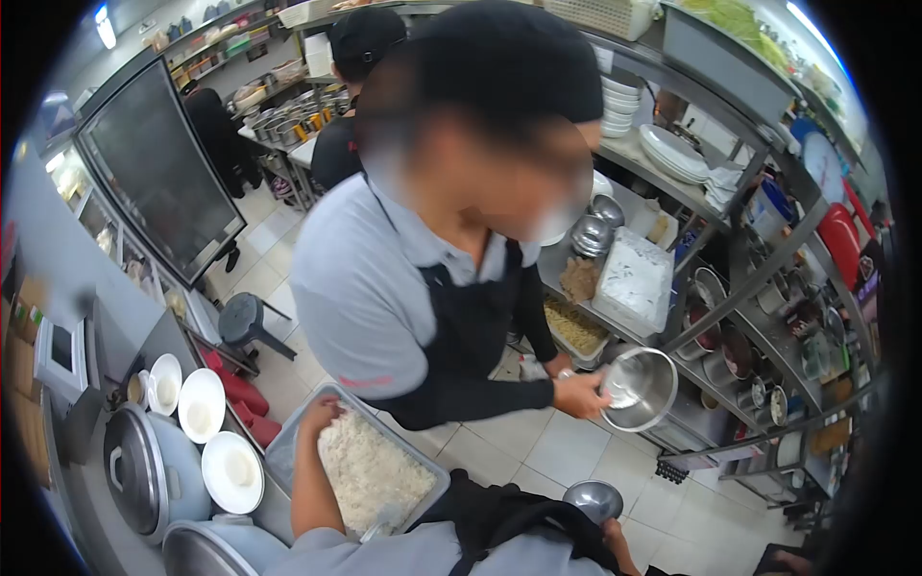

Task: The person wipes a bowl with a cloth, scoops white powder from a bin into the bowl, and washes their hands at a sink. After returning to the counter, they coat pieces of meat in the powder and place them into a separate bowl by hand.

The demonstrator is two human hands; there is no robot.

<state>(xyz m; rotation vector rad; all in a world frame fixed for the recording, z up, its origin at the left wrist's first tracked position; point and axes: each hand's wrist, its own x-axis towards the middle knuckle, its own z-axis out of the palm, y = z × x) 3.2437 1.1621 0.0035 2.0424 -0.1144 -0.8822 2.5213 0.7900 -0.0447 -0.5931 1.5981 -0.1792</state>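
Rice tub: a rectangular, grey plastic-looking tub [288,440] at the wearer's left side; its long axis slants from the far-left end down to the near-right end, close to the apron.
Rice: white rice [375,466], loose and clumpy, fills much of the tub; a pale, see-through piece [386,518] sits at its near end, too unclear for me to name.
Left hand: the left hand [321,413] is partly curled at the tub's far-left end; I can't tell whether its fingers grip anything.
Right hand: the right hand [612,534], mostly hidden, is closed at the edge of a small steel bowl [593,499].
Small bowl: round, smooth and shiny, with no long axis; right of the tub, above the tiled floor, mouth apparently upward.
Left of the tub: white round bowls [232,470], and beyond them a pale cooker with a domed metal lid [134,470].
Beyond the tub: a dark stool [252,322] on the tiles.
Right of the tub: a co-worker [384,288] in grey and black leans across, holding a larger steel bowl [653,384] before metal shelving [744,331].
In the way: the wearer's left forearm covers part of the tub's left edge.
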